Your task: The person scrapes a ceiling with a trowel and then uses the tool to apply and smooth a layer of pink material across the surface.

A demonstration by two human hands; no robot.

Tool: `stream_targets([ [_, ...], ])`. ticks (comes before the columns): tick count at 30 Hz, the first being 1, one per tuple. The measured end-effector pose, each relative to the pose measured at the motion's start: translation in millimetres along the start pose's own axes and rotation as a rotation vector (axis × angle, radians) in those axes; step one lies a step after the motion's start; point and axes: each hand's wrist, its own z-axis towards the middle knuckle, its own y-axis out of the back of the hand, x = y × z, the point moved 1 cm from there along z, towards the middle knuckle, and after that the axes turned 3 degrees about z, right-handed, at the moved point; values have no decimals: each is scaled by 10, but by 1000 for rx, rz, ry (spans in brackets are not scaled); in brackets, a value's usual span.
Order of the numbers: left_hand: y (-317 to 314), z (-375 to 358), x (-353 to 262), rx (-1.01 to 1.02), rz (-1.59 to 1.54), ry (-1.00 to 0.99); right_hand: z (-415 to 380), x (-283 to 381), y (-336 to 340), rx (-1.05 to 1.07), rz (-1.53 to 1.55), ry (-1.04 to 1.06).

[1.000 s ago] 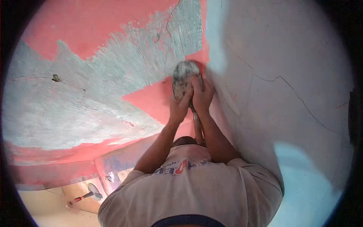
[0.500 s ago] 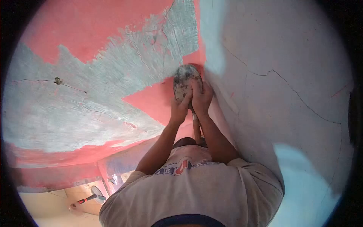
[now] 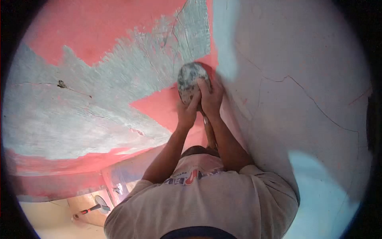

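Both of my hands grip a stained grey-and-black oval tool (image 3: 191, 76) whose exact kind I cannot make out. It is pressed on or held close to the pink painted surface near the corner. My left hand (image 3: 187, 113) wraps its lower left side, thumb upward. On the lower right, my right hand (image 3: 211, 97) has its thumb across the tool's face. A brown, wood-like handle (image 3: 209, 133) runs below the tool between my forearms; whether it joins the tool is hidden. Around the tool, pink paint (image 3: 155, 105) meets a scraped grey-green area (image 3: 119, 75).
A grey wall (image 3: 302, 59) with a long crack rises close on my right. At lower left, a tool with a red-and-black handle (image 3: 89, 210) lies by a round pale disc (image 3: 102, 202). A small dark clump (image 3: 61, 84) sticks to the scraped surface.
Both hands have shifted the oval tool slightly up and to the left. The handle below leans a little more. My grip looks the same.
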Motion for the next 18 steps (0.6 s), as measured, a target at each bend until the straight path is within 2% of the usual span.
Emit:
stream_targets([
  [1,-31,1,-88,24,38,24,16,78,-43,-32,123,-27],
  [4,-35,-67,68,-43,96,-95,-71,-78,-30,-22,222,-56],
  [5,-35,-113,122,-38,81,-151,-144,-204,32,19,153,-65],
  [8,-33,-143,-2,-56,135,-81,-160,-65,27,18,63,-133],
  [9,-45,-113,-141,-50,212,-116,-128,-50,9,24,121,-140],
  [12,-48,-60,-178,-48,191,-19,1,-11,-52,34,220,-151],
  [15,-4,-133,163,-130,110,-110,-164,-4,-30,17,191,-171],
  [18,-16,-156,42,-121,107,-90,-178,-71,-56,17,211,-189],
])
